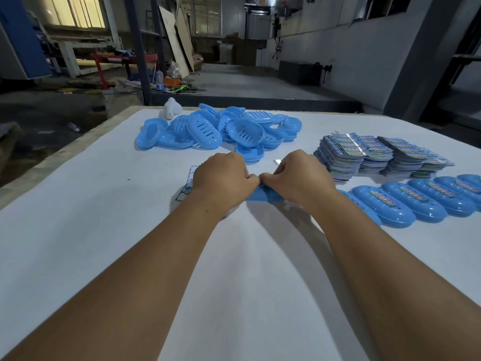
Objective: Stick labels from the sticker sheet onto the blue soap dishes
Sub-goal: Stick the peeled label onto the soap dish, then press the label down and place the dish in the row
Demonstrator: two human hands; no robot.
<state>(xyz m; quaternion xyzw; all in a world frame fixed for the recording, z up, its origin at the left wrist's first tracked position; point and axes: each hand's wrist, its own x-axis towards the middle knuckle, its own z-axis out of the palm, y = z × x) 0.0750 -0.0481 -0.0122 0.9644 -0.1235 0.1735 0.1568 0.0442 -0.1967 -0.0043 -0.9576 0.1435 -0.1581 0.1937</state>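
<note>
I see my left grip point(223, 178) and right grip point(296, 175) curled knuckle to knuckle, grasping one blue soap dish point(263, 196) on the white worktop point(104, 230). Labelled dishes point(413, 201) line the right; sticker sheets point(377, 155) and unlabelled dishes point(216, 128) lie beyond.

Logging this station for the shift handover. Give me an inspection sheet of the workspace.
Surface: white table.
Job's things: loose pile of blue soap dishes at back; row of labelled dishes on right; stacks of sticker sheets.
Clutter: white plastic object behind pile.
Grippers: left hand and right hand curled on one soap dish; sheet under left hand.
Cables: nothing seen.
Surroundings: workshop floor, boards, litter.
</note>
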